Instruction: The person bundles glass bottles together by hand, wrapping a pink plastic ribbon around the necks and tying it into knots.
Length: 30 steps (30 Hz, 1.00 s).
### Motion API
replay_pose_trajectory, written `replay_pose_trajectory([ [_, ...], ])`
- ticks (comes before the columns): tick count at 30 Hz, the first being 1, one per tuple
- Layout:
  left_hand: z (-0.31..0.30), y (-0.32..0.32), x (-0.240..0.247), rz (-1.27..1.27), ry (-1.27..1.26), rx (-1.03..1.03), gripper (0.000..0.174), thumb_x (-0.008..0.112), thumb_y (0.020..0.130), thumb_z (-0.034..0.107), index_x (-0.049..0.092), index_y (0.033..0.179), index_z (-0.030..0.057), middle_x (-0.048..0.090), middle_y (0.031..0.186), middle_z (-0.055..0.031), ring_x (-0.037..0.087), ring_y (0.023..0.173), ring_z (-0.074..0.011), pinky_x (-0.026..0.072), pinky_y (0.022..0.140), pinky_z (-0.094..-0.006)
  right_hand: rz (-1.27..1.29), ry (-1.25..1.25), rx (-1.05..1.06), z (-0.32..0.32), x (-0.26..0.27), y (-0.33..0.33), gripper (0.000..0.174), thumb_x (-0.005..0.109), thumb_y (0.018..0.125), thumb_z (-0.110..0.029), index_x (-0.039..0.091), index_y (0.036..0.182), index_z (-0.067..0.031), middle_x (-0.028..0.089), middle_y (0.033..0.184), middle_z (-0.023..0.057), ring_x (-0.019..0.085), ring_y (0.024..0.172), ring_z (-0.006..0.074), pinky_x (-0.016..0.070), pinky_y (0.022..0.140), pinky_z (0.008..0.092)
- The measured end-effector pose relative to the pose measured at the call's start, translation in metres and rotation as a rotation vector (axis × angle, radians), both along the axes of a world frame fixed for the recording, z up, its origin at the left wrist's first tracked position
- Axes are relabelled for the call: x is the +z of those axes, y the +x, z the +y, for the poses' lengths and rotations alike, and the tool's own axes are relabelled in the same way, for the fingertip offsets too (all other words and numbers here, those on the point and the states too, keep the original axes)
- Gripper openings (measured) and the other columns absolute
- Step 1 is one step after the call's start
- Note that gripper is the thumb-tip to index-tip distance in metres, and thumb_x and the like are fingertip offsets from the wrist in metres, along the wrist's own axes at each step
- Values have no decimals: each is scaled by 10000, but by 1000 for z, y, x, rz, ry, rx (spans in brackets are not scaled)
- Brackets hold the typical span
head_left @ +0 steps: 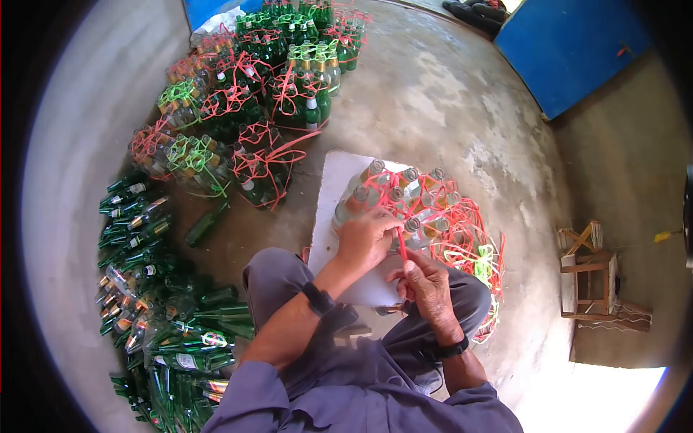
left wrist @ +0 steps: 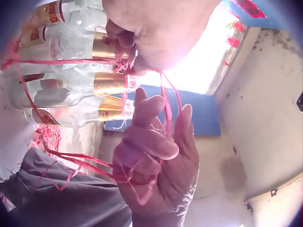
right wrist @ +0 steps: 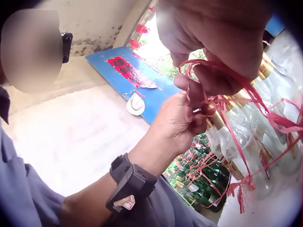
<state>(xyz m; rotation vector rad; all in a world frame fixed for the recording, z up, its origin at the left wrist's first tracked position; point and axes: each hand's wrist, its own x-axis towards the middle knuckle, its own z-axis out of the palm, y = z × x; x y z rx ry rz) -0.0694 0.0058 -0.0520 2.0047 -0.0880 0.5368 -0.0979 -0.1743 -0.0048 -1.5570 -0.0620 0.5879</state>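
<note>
A cluster of clear glass bottles (head_left: 359, 198) with gold neck labels stands on a white board (head_left: 328, 191), red plastic twine (head_left: 401, 242) laced around the necks. At the near side of the cluster, my left hand (head_left: 367, 237) pinches the twine close to a bottle neck. My right hand (head_left: 431, 285), lower and to the right, holds the same strand, which runs taut between both hands. In the left wrist view the twine loops over the fingers of my right hand (left wrist: 156, 151). The right wrist view has my left fingertips beside a gold-labelled neck (right wrist: 218, 120).
A heap of red and green twine (head_left: 476, 245) lies right of the bottles. Tied bundles of green and clear bottles (head_left: 249, 108) stand at the far left; loose green bottles (head_left: 173, 325) lie at the near left. A wooden stool (head_left: 588, 278) stands by the right wall.
</note>
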Motion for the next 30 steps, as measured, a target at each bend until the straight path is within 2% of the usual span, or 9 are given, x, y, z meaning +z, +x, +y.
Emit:
replay_pose_trajectory([
  [5, -3, 0, -2, 72, -61, 26, 139, 740, 831, 50, 773, 951, 110, 732, 950, -55, 719, 843, -285, 555, 721, -374, -155, -163, 3, 4, 6, 14, 373, 597, 1063, -308, 694, 1182, 32, 742, 935, 80, 617, 632, 76, 473, 546, 220],
  [7, -4, 1, -2, 107, -38, 33, 129, 733, 838, 60, 773, 951, 106, 734, 956, -58, 718, 856, -289, 553, 731, -373, -688, -451, -138, 2, 1, 32, 258, 657, 1016, -197, 705, 1164, 8, 743, 993, 98, 677, 724, 140, 540, 629, 268],
  [8, -4, 1, -1, 144, -10, 38, 120, 726, 845, 70, 773, 951, 102, 735, 962, -61, 716, 870, -294, 551, 741, -371, -690, -451, -136, 3, 3, 42, 258, 657, 1016, -197, 705, 1164, 8, 743, 993, 98, 677, 724, 140, 540, 629, 268],
  [13, -3, 2, -5, 64, -47, 29, 146, 687, 863, 101, 754, 992, 90, 710, 952, -89, 695, 874, -329, 543, 731, -412, -1368, -671, 207, 11, 4, 82, 248, 702, 887, -74, 705, 1133, -50, 693, 991, 140, 701, 785, 313, 559, 651, 411],
  [15, -3, 2, -6, 57, -49, 27, 144, 687, 863, 98, 754, 990, 88, 708, 950, -94, 692, 870, -330, 541, 731, -413, -1334, -692, 228, 12, 5, 77, 276, 721, 885, -99, 700, 1154, -39, 698, 999, 150, 708, 814, 310, 569, 688, 420],
  [18, -4, 2, -9, 53, -46, 26, 136, 689, 863, 100, 756, 982, 88, 712, 948, -90, 693, 858, -323, 539, 727, -412, -921, -566, -78, 7, -9, 59, 304, 723, 896, -128, 688, 1177, -17, 712, 994, 165, 723, 843, 292, 577, 742, 406],
  [23, -4, 3, -10, 55, -95, -12, 170, 712, 826, -26, 758, 963, 64, 736, 938, -65, 716, 832, -225, 547, 740, -326, -557, -485, -233, -20, -96, 32, 356, 707, 920, -178, 658, 1195, 42, 724, 975, 191, 727, 875, 259, 571, 793, 378],
  [28, -3, 4, -13, 61, -87, -37, 181, 704, 823, -40, 752, 966, 60, 735, 940, -68, 715, 845, -219, 552, 748, -319, -740, -619, -136, -7, -102, 33, 320, 662, 921, -222, 617, 1092, 45, 681, 929, 281, 674, 852, 474, 540, 733, 496],
  [30, -3, 4, -14, 58, -78, -30, 186, 706, 819, -42, 752, 967, 60, 735, 941, -67, 715, 850, -219, 553, 750, -318, -673, -674, -140, 8, -87, 38, 325, 662, 923, -240, 618, 1093, 34, 683, 884, 264, 672, 811, 482, 537, 711, 512],
])
